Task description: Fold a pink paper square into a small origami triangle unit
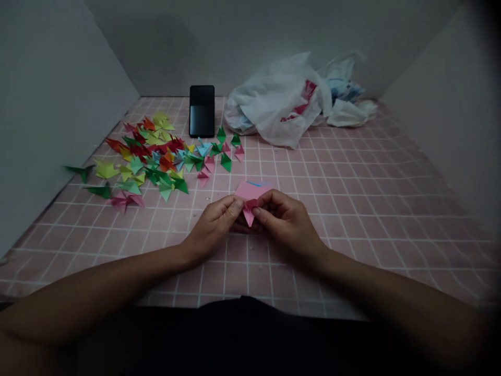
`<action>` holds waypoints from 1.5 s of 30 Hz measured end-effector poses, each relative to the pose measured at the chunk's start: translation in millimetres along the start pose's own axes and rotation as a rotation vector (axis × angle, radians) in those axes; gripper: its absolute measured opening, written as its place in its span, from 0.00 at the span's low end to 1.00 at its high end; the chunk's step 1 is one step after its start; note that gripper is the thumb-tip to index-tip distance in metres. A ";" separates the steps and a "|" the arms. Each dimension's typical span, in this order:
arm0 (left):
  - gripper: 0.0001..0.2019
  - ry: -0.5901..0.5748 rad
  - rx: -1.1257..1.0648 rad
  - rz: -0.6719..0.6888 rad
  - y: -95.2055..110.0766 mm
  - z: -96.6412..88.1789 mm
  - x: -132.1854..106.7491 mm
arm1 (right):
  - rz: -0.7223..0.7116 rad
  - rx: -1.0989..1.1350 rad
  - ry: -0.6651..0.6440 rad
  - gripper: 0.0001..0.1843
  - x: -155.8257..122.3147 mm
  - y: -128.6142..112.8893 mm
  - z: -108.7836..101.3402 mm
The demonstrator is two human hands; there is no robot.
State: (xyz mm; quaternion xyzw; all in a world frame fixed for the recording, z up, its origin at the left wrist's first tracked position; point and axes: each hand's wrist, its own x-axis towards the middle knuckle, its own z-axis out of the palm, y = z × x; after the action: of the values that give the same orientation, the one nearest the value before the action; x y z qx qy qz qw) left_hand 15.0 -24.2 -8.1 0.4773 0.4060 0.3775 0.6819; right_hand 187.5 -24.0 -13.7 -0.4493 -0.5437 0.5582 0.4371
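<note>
Workpiece: pink folded piece (249,210), small and pointed downward, held just above the table (352,198) at the centre of the view, in front of the body
Left hand (213,227): thumb and fingertips pinched on the left edge of the piece
Right hand (287,222): fingers closed on its right edge, nearly touching the left hand
Fold advice: judged from the grip, align the edges before pressing; run the crease from the point outward with one thumb while the other hand holds the layers flat
Risk: the piece is small, so the layers may slip under uneven pressure
Stock: pink sheets (252,189) lying just behind the hands
Finished pile (151,156): many coloured folded pieces, spread to the left
Background: phone (202,110) standing upright; plastic bags (282,104) at the rear
</note>
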 end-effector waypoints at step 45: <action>0.12 -0.037 0.096 -0.045 6.9 -3.1 4.8 | -0.037 -0.110 -0.014 0.10 0.3 -1.1 -2.7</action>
State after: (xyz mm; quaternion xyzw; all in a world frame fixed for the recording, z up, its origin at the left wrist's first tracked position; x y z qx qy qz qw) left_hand 13.1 -17.0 -3.1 0.5070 0.4217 0.3333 0.6739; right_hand 190.0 -23.0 -12.6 -0.4584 -0.5849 0.5224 0.4181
